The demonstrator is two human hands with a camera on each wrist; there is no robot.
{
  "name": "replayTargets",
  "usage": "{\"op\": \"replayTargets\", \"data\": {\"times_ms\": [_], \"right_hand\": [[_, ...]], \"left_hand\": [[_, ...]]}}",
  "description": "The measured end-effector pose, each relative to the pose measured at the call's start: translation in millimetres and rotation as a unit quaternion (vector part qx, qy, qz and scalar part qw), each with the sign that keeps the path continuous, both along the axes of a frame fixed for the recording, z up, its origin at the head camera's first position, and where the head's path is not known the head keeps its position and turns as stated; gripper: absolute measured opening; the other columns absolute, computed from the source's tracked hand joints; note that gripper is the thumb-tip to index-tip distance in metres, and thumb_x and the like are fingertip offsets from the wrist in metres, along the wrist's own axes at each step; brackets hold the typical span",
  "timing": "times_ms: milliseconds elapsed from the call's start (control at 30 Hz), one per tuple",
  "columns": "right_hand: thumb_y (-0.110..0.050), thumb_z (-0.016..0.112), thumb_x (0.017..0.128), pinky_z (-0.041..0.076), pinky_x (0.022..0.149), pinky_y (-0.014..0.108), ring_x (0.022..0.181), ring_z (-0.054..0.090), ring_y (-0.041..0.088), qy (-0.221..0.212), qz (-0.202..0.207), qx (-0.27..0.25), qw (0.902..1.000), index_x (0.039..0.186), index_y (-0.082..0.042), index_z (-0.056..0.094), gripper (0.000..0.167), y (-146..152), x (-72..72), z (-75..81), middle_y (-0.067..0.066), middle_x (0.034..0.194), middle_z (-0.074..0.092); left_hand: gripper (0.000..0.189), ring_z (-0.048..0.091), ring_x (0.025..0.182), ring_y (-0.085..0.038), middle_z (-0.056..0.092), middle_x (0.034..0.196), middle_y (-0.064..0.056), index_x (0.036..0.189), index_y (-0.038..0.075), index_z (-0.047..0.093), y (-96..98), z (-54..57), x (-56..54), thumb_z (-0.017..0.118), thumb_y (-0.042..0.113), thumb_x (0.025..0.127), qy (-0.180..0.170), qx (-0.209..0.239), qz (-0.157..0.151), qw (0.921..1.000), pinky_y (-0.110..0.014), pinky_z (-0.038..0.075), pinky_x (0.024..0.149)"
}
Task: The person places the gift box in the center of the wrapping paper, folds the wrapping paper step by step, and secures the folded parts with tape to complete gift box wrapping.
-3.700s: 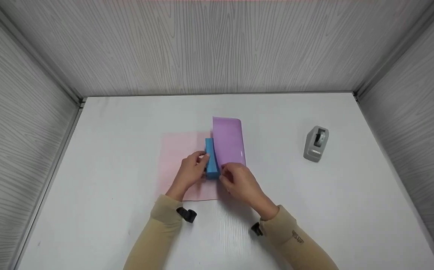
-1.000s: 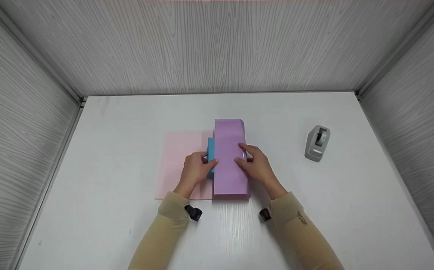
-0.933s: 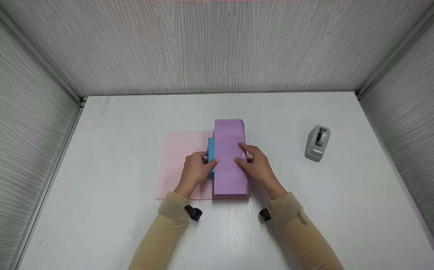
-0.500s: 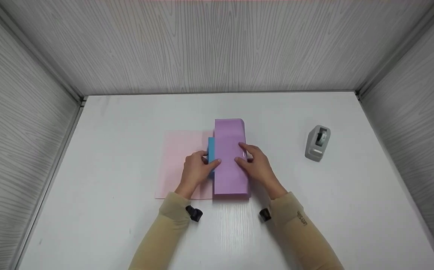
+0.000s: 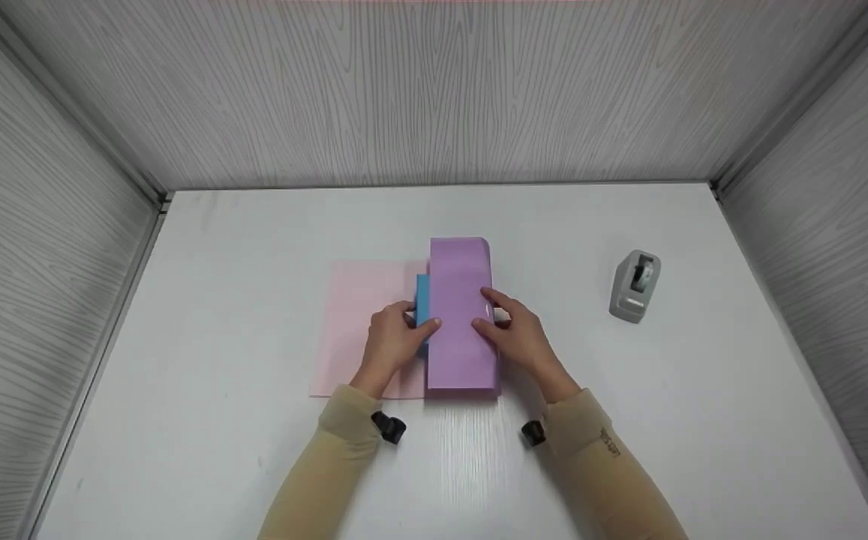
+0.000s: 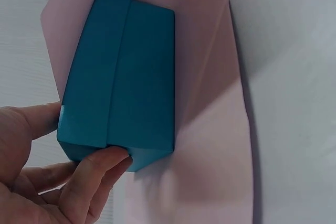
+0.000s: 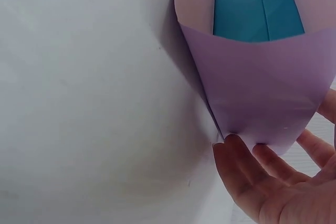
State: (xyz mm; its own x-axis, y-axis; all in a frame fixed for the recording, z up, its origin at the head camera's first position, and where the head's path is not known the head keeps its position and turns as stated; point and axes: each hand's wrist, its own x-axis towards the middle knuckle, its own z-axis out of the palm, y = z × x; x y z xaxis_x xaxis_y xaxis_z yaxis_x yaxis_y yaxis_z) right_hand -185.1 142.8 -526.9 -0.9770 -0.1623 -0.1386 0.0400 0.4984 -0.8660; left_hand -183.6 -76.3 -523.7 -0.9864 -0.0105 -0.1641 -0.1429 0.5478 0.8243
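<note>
A blue box (image 6: 139,77) with a lengthwise seam lies on a sheet of wrapping paper, pink inside (image 5: 362,322) and purple outside (image 5: 460,315). The paper's right part is folded up over the box, so only a blue strip shows from the head. My left hand (image 5: 392,336) holds the box at its left side, thumb on the edge of the purple flap. My right hand (image 5: 518,334) grips the folded paper from the right, thumb and index finger on the purple top, other fingers along the side. In the right wrist view the fingertips (image 7: 233,142) press the purple side.
A grey tape dispenser (image 5: 635,286) with a roll stands on the white table (image 5: 201,337) at the right. Grey wood-grain panels (image 5: 434,97) enclose the table at the back and both sides.
Since the oldest frame, the purple paper has been brought down over the box, and my right hand has shifted from its near end to its right side. Over the last second, almost nothing moves.
</note>
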Motion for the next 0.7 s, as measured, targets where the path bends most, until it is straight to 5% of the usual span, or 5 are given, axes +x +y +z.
{"op": "replayTargets", "data": {"times_ms": [433, 700], "right_hand": [[-0.025, 0.068, 0.094, 0.054, 0.086, 0.044, 0.111, 0.061, 0.035, -0.002, -0.013, 0.005, 0.9999, 0.148, -0.019, 0.046, 0.059, -3, -1.1, 0.8, 0.014, 0.141, 0.048], [-0.022, 0.071, 0.091, 0.054, 0.085, 0.043, 0.112, 0.061, 0.03, -0.015, -0.028, -0.012, 0.9994, 0.146, -0.019, 0.049, 0.059, -3, -2.9, 1.6, 0.012, 0.133, 0.053]], "left_hand": [[0.049, 0.064, 0.075, -0.019, 0.069, 0.09, -0.009, 0.122, 0.0, 0.064, 0.7, 0.7, 1.4, 0.074, 0.034, 0.088, 0.001, -0.012, -0.003, 0.9999, -0.035, 0.054, 0.067], [0.057, 0.065, 0.095, -0.023, 0.068, 0.105, -0.011, 0.137, 0.001, 0.055, -16.1, 3.8, 13.2, 0.062, 0.041, 0.096, -0.003, -0.036, -0.021, 0.9991, -0.039, 0.054, 0.079]]}}
